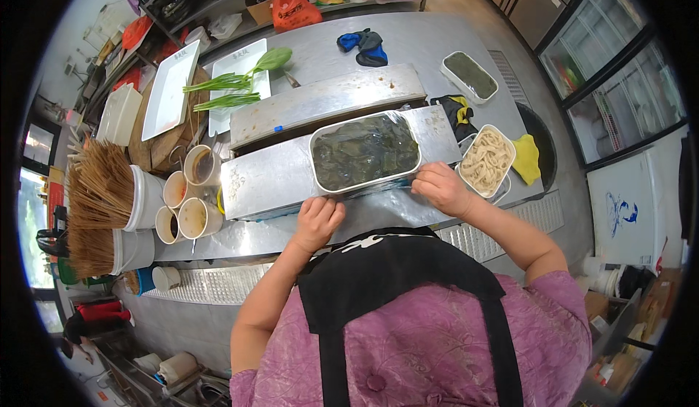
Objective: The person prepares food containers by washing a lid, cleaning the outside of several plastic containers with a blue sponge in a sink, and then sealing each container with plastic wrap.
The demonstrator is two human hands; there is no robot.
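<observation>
A white rectangular tray of dark green leafy pieces (366, 153), covered by shiny clear plastic film, rests on a long stainless-steel box (267, 183). My left hand (321, 220) is closed at the box's near edge, left of the tray's near side. At the tray's near right corner, my right hand (438, 186) has its fingers curled. Both hands appear to pinch the edge of the film, which stretches along the near side; the fingertips are mostly hidden. A white container of pale, folded strips (487, 161) stands right of my right hand.
Paper tubs (201, 218) of sauces and buckets of wooden skewers (98, 188) stand left. Behind are white trays (170, 93), green leaves (229, 82), another metal box (327, 98) and blue-grey gloves (363, 46). A smaller dark-filled tray (469, 75) and yellow cloth (526, 158) lie right.
</observation>
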